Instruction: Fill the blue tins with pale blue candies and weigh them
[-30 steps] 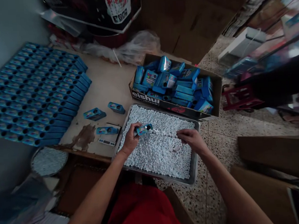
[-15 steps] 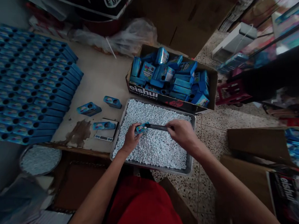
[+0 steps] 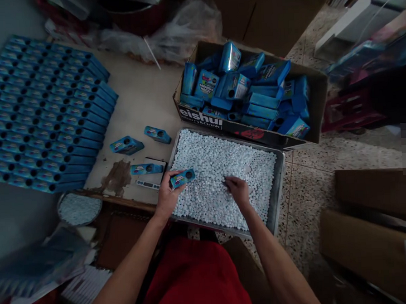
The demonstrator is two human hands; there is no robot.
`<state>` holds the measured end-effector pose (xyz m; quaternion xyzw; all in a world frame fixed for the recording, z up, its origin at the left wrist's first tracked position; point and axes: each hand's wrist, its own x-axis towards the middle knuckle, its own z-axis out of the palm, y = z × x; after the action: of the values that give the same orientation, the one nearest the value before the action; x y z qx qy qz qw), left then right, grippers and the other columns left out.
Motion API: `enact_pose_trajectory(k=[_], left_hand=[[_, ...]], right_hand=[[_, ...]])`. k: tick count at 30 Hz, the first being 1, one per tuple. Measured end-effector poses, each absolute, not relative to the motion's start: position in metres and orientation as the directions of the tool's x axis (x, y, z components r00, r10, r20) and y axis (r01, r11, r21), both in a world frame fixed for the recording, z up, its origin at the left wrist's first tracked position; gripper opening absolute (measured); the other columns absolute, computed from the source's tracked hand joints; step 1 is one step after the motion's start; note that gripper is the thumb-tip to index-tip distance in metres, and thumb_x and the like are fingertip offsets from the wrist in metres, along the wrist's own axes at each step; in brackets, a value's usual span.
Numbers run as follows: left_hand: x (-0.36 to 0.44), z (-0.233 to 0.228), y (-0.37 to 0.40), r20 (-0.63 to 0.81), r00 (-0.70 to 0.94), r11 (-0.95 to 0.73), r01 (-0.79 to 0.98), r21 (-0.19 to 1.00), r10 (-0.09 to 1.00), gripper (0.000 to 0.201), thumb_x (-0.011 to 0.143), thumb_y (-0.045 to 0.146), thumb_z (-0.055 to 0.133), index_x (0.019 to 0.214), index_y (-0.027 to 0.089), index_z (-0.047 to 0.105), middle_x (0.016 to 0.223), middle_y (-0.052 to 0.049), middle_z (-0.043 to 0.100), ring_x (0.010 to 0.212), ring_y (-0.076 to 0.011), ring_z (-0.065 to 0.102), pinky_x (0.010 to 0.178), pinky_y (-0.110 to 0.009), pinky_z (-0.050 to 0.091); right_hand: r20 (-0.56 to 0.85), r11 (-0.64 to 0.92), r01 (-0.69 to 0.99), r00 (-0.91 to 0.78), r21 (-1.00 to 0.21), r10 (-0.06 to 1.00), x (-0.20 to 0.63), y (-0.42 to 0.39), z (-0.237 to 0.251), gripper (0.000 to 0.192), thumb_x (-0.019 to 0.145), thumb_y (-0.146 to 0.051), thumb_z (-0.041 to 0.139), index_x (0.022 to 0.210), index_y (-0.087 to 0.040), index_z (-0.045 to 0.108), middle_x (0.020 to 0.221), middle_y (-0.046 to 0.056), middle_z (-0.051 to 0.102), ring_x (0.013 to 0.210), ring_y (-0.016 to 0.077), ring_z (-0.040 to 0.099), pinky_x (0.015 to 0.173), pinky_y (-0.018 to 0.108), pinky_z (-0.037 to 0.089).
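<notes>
Now, head view, looking down. Left hand clamped on a small blue box, thumb and fingers wrapped round it, hole end facing up, held over the near-left corner of the tray. Right hand down on the white pellets near the middle of the tray, fingers curled together into the heap; whether anything sits pinched in them cannot be told. Hands near each other, not touching.

Tray full of pellets, lying off the table's right edge, its far side just beside a cardboard carton. Carton piled with loose blue boxes, tumbled every which way, some on end.

On the table: a big block of blue boxes in rows filling the left side, holes facing up. Two stray boxes near the table's front right, one beside the rows, another closer to the tray. A third resting on a small scale at the front edge, just left of the tray. Dark stain on the table beside the scale.

Below the table's front edge, a round bowl holding more white pellets. Crumpled clear plastic bag at the far edge. Red garment at the bottom of the frame, both bare forearms reaching out over it.
</notes>
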<state>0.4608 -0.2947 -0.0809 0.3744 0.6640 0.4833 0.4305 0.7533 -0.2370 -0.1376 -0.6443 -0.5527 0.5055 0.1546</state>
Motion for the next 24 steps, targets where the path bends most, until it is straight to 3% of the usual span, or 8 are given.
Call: enact_pose_trajectory(k=[2,5,10,14,18,21,24], left_hand=[[0.46,-0.08,-0.303,-0.252,-0.382,0.285,0.03,0.958,0.889,0.043,0.076,0.021,0.077,0.115,0.022,0.061,0.124,-0.007,0.07,0.112,-0.0235,0.068,0.11,-0.046,0.05],[0.457,-0.078,-0.309,-0.27,-0.396,0.301,0.019,0.953,0.878,0.043,0.074,0.021,0.078,0.113,0.022,0.061,0.121,-0.007,0.072,0.109,-0.0238,0.07,0.107,-0.045,0.051],[0.458,-0.073,-0.296,-0.172,-0.41,0.261,0.171,0.95,0.896,0.038,0.073,0.018,0.075,0.11,0.021,0.065,0.118,-0.007,0.073,0.112,-0.0254,0.068,0.107,-0.045,0.051],[0.467,-0.066,-0.283,-0.105,-0.328,0.209,0.299,0.931,0.939,0.035,0.077,0.017,0.072,0.111,0.021,0.067,0.116,-0.007,0.073,0.112,-0.0259,0.068,0.105,-0.043,0.051],[0.479,-0.058,-0.277,-0.08,-0.283,0.189,0.383,0.904,0.956,0.035,0.075,0.012,0.071,0.109,0.022,0.068,0.112,-0.006,0.074,0.108,-0.0269,0.068,0.1,-0.041,0.052],[0.486,-0.053,-0.274,-0.097,-0.255,0.19,0.373,0.908,0.962,0.036,0.074,0.009,0.069,0.108,0.022,0.068,0.107,-0.005,0.074,0.103,-0.0255,0.069,0.096,-0.039,0.053],[0.487,-0.055,-0.271,-0.131,-0.259,0.201,0.269,0.942,0.957,0.036,0.071,0.011,0.07,0.105,0.022,0.068,0.108,-0.006,0.074,0.106,-0.0256,0.068,0.1,-0.041,0.052]], right_hand=[[-0.489,-0.396,0.472,-0.088,-0.788,0.868,0.731,-0.226,-0.141,0.042,0.093,-0.046,0.054,0.114,-0.016,0.075,0.089,0.006,0.077,0.067,0.0152,0.06,0.062,0.026,0.049],[-0.503,-0.44,0.379,-0.081,-0.814,0.86,0.736,-0.216,-0.126,0.049,0.085,-0.053,0.062,0.108,-0.012,0.076,0.078,0.005,0.074,0.059,0.0126,0.056,0.056,0.025,0.046],[-0.516,-0.441,0.31,-0.227,-0.842,0.826,0.764,-0.19,-0.059,0.043,0.071,-0.051,0.08,0.093,-0.014,0.082,0.061,0.002,0.066,0.051,0.0111,0.05,0.05,0.025,0.04],[-0.5,-0.296,0.5,-0.343,-0.814,0.795,0.758,-0.165,0.003,0.029,0.076,-0.041,0.076,0.089,-0.016,0.083,0.06,0.002,0.068,0.049,0.0109,0.052,0.052,0.026,0.039],[-0.409,-0.018,0.706,-0.389,-0.708,0.825,0.727,-0.157,0.057,0.017,0.076,-0.023,0.067,0.079,-0.019,0.083,0.059,0.002,0.068,0.051,0.0119,0.054,0.055,0.027,0.039],[-0.329,0.159,0.799,-0.408,-0.58,0.851,0.705,-0.161,0.083,0.021,0.074,-0.015,0.064,0.076,-0.021,0.083,0.057,0.002,0.068,0.053,0.013,0.054,0.057,0.028,0.038],[-0.32,0.153,0.803,-0.394,-0.577,0.862,0.72,-0.17,0.088,0.022,0.077,-0.019,0.063,0.081,-0.022,0.084,0.06,0.003,0.07,0.054,0.0143,0.057,0.058,0.03,0.04]])
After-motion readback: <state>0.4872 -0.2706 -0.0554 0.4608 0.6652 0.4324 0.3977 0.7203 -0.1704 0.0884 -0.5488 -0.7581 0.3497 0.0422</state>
